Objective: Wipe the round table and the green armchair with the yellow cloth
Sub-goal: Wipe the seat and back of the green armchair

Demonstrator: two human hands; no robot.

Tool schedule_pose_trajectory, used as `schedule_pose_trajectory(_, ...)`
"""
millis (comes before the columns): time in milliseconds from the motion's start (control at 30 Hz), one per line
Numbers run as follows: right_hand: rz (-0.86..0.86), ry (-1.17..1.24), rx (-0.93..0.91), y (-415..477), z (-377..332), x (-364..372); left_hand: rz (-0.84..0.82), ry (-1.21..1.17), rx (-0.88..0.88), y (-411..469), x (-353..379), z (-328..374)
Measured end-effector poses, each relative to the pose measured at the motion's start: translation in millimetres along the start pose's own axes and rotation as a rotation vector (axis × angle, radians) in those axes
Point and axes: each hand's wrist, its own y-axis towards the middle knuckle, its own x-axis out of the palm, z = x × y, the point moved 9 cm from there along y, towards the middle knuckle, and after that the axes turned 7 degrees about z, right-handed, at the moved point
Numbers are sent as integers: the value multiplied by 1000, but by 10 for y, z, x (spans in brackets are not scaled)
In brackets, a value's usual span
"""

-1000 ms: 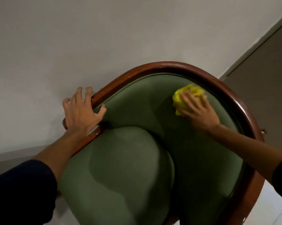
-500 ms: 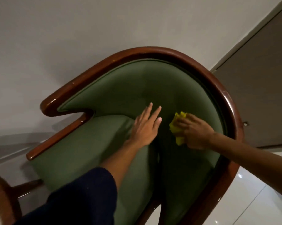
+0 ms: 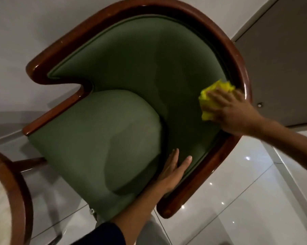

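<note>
Wiping the inner back of the green armchair (image 3: 131,71) with both hands at work

The armchair, broad, padded and framed in glossy wood, fills the space between the hands and looks heavy enough to stay put under pressure; the round tabletop (image 3: 0,200) edges in far out beyond the left hand. The left hand (image 3: 173,171) lies flat with fingers spread beside the seat cushion, gripping nothing. The right hand (image 3: 232,112) presses the yellow cloth (image 3: 209,96) against the upholstery just inside the wooden rim, fingers splayed over it; the cloth is soft, light and bunched, best held from on top under the palm
</note>
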Motion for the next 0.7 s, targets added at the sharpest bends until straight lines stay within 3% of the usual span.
schedule_pose_trajectory(100, -72, 27, -34, -446, -479, 171, -3, 73, 35, -47, -25, 74)
schedule_pose_trajectory(200, 18, 76, 147, -665, -632, 25, 62, 138, 121, -199, -169, 205)
schedule_pose_trajectory(300, 48, 267, 138, -869, -1243, -23, 159, 53, 167, -555, -308, 314)
schedule_pose_trajectory(333, 31, 405, 161, -899, -1409, -9, 144, -11, 135, -671, -294, 324)
schedule_pose_trajectory(400, 2, 941, 358, -961, -1585, -83, 77, -239, 54, -953, -240, 319)
schedule_pose_trajectory(467, -3, 1567, 539, -965, -1759, -219, 145, -467, 56, -1230, -389, 353)
schedule_pose_trajectory(500, 6, 1748, 576, -982, -1822, -263, 225, -548, 64, -1348, -517, 335)
schedule_pose_trajectory(567, 32, 1925, 524, -1024, -1969, -438, 387, -624, 107, -1658, -818, 295)
schedule_pose_trajectory(700, 44, 1812, 333, -1111, -2193, -729, 503, -632, 157, -2215, -1050, 233)
